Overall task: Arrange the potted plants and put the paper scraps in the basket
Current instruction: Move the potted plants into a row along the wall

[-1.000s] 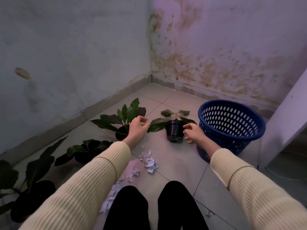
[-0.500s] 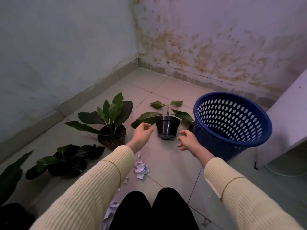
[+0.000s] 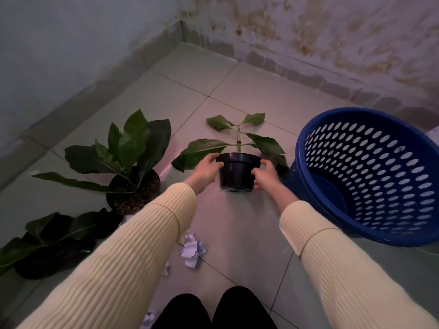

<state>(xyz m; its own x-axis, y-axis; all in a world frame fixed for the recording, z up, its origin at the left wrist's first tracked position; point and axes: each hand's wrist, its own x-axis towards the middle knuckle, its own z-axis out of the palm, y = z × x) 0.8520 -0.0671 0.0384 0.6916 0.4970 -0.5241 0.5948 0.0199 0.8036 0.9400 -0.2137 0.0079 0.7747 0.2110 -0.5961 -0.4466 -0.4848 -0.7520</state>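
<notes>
Two potted plants (image 3: pixel 133 186) along left wall, leaves soft, bruisable. Paper scraps (image 3: pixel 191 251) on tiles near knees: light, crumpled. Left hand (image 3: pixel 209 168) and right hand (image 3: pixel 264 174) clasping small black pot (image 3: pixel 237 173) by its sides; rigid, probably light. Blue basket (image 3: pixel 370 176) just beside; open floor beyond.

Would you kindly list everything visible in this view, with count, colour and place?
potted plants: three, green leaves in black pots; one held at centre, two on the left floor.
held pot: one, black, between both hands.
basket: one, blue, perforated, right.
paper scraps: several, white, floor near the knees.
floor: pale tiles.
walls: two, stained, meeting at a corner.
left hand: on the pot's left side.
right hand: on its right side.
</notes>
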